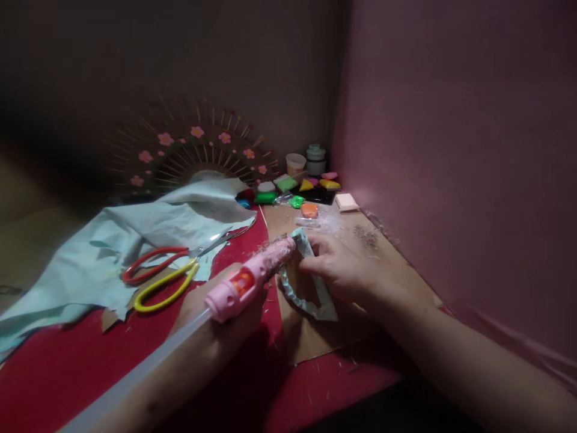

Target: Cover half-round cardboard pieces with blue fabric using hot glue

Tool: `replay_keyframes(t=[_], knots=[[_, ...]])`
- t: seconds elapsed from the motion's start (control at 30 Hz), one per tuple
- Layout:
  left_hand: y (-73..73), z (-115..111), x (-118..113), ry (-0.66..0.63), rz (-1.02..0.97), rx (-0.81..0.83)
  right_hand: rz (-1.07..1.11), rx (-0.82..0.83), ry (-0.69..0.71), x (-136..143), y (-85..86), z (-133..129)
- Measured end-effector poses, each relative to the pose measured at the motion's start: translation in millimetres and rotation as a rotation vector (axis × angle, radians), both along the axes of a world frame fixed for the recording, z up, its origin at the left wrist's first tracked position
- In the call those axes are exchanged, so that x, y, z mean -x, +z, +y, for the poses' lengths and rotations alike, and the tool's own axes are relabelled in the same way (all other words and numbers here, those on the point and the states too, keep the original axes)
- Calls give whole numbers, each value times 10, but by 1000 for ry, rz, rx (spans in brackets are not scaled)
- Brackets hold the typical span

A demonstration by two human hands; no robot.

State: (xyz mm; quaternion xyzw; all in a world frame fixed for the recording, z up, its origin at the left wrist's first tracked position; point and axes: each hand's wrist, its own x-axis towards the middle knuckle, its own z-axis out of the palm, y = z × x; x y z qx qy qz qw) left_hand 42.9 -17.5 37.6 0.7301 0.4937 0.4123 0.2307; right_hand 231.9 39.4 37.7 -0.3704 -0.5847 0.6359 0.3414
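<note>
My left hand (220, 313) is closed round a pink glue gun (243, 282) with a long translucent glue stick (148, 361) running out of its back end. Bits of debris cling to the gun's front. Its nozzle meets the top corner of a cardboard piece edged with light blue fabric (311, 307), held slightly raised over a cardboard sheet (311, 346). My right hand (336, 264) pinches that piece along its straight right side. The left fingers are mostly hidden beneath the gun.
Scissors (171, 279) with red and yellow handles rest on light blue fabric (99, 252) at left. Behind are a flower-decorated fan (198, 144), several coloured clay packs (286, 183), a cup (296, 163) and a lidded jar (316, 160). A pink wall (460, 150) bounds the right side.
</note>
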Motion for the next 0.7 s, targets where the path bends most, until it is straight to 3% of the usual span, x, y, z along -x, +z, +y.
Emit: replay_keyframes(t=[0.13, 0.27, 0.47, 0.7], knots=[[101, -71, -36, -77, -9, 141, 93, 49, -37, 13, 11, -22], [144, -120, -67, -84, -26, 134, 109, 50, -47, 2, 16, -11], [153, -146, -83, -19, -65, 143, 120, 12, -27, -4, -15, 25], [70, -103, 0, -50, -5, 211, 128, 54, -49, 11, 9, -24]])
